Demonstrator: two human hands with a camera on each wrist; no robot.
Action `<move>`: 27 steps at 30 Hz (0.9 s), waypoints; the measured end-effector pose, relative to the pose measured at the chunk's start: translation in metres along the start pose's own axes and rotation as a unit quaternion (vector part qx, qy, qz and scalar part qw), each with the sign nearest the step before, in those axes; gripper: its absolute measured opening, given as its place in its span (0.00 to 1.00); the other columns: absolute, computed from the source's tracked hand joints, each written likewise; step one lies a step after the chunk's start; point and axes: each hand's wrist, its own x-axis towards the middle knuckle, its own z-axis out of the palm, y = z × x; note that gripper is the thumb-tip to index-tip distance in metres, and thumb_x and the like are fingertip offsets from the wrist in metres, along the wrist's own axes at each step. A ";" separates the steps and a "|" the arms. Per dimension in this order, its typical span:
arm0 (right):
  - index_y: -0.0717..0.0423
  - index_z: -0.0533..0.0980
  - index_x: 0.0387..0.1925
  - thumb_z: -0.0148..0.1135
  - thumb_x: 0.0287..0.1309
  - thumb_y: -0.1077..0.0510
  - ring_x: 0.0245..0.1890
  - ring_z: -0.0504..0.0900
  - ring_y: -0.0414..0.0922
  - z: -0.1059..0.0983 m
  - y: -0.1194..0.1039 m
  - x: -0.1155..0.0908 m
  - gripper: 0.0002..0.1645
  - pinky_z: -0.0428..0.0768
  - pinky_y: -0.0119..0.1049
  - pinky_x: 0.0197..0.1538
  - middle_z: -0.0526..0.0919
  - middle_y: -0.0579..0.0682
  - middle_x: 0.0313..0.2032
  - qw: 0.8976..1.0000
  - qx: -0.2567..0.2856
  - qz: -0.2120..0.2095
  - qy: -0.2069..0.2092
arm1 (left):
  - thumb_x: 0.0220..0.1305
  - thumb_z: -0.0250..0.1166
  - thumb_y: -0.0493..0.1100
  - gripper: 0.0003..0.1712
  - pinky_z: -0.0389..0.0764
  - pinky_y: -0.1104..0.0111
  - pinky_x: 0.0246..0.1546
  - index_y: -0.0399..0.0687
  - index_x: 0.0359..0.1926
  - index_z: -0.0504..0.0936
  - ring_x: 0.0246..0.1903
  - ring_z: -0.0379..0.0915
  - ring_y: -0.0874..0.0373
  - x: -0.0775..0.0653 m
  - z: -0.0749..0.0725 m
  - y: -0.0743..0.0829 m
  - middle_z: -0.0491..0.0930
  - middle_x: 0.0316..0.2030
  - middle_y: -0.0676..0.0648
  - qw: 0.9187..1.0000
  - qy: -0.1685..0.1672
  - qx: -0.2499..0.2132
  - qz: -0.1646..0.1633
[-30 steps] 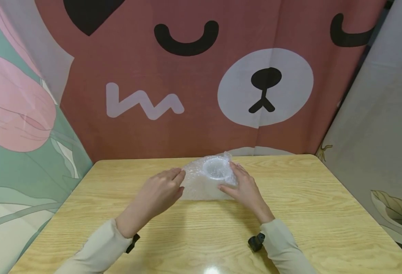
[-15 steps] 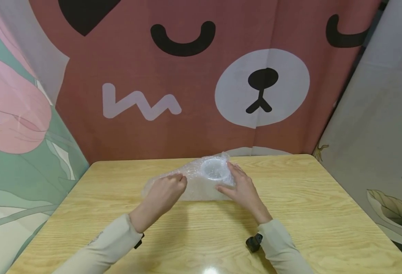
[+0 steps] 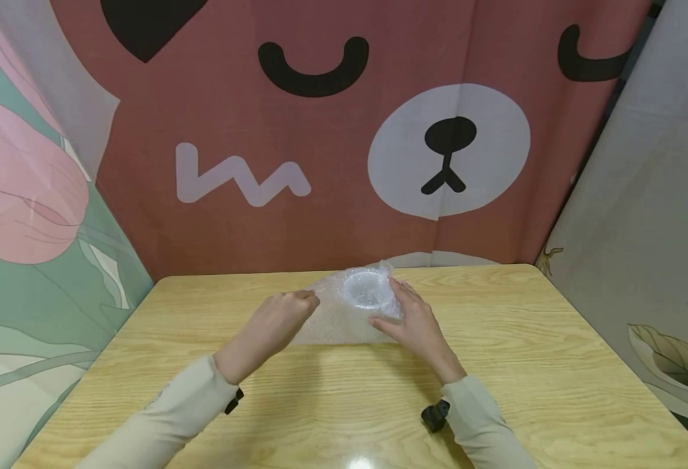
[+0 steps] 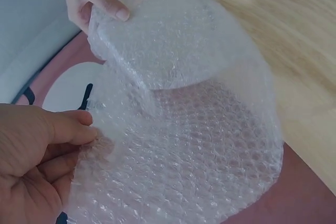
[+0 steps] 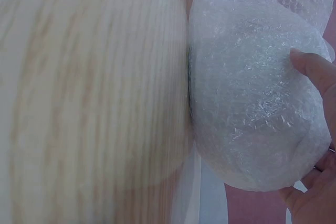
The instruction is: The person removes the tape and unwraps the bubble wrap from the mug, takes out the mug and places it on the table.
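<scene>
A sheet of clear bubble wrap (image 3: 329, 322) covers a round object with a pale ring-shaped rim (image 3: 367, 290) near the back of the table; its kind is veiled by the wrap. My left hand (image 3: 268, 332) pinches the loose edge of the wrap between thumb and fingers, holding it up on the left, as the left wrist view shows. From the right, my right hand (image 3: 420, 329) grips the wrapped object, thumb on the near side and fingers round the far side. In the right wrist view the wrapped bundle (image 5: 257, 93) bulges, its lower end rounded.
Beneath is a light wood-grain table (image 3: 344, 404). Right behind its far edge hangs a reddish bear-print curtain (image 3: 232, 234), with a floral panel (image 3: 21, 260) on the left and a grey one (image 3: 631, 228) on the right.
Half a second ago the wrap's loose end spread out left past my left hand; now it is drawn up, less of it showing. My left hand shifts slightly; my right keeps its grip.
</scene>
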 end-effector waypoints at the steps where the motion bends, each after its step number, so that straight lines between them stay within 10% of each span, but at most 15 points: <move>1: 0.63 0.61 0.70 0.73 0.48 0.39 0.69 0.59 0.58 0.000 0.000 0.000 0.55 0.61 0.56 0.65 0.65 0.62 0.66 1.000 0.000 0.000 0.001 | 0.56 0.64 0.21 0.13 0.65 0.71 0.09 0.39 0.23 0.74 0.14 0.60 0.63 0.001 0.000 -0.001 0.71 0.20 0.48 1.000 0.002 0.000 -0.001; 11: 0.65 0.62 0.69 0.74 0.47 0.40 0.68 0.59 0.59 0.001 0.002 -0.001 0.56 0.62 0.57 0.65 0.66 0.63 0.66 1.000 -0.001 -0.009 0.008 | 0.53 0.62 0.19 0.12 0.74 0.71 0.22 0.36 0.28 0.84 0.20 0.68 0.63 0.016 -0.006 -0.017 0.77 0.20 0.47 0.994 -0.014 -0.103 -0.040; 17: 0.63 0.62 0.70 0.73 0.48 0.39 0.69 0.59 0.58 0.000 0.002 0.000 0.55 0.62 0.55 0.65 0.66 0.61 0.66 1.000 -0.002 -0.005 0.004 | 0.53 0.67 0.23 0.12 0.82 0.64 0.31 0.36 0.38 0.88 0.31 0.83 0.54 0.024 -0.014 -0.037 0.86 0.35 0.42 0.970 -0.039 -0.218 -0.099; 27: 0.63 0.61 0.70 0.73 0.49 0.39 0.69 0.58 0.57 -0.001 0.001 0.000 0.55 0.61 0.54 0.66 0.65 0.61 0.67 1.000 0.005 0.003 -0.002 | 0.60 0.67 0.32 0.06 0.80 0.64 0.32 0.43 0.36 0.89 0.31 0.79 0.60 0.036 -0.021 -0.067 0.86 0.33 0.50 0.925 -0.112 -0.315 -0.182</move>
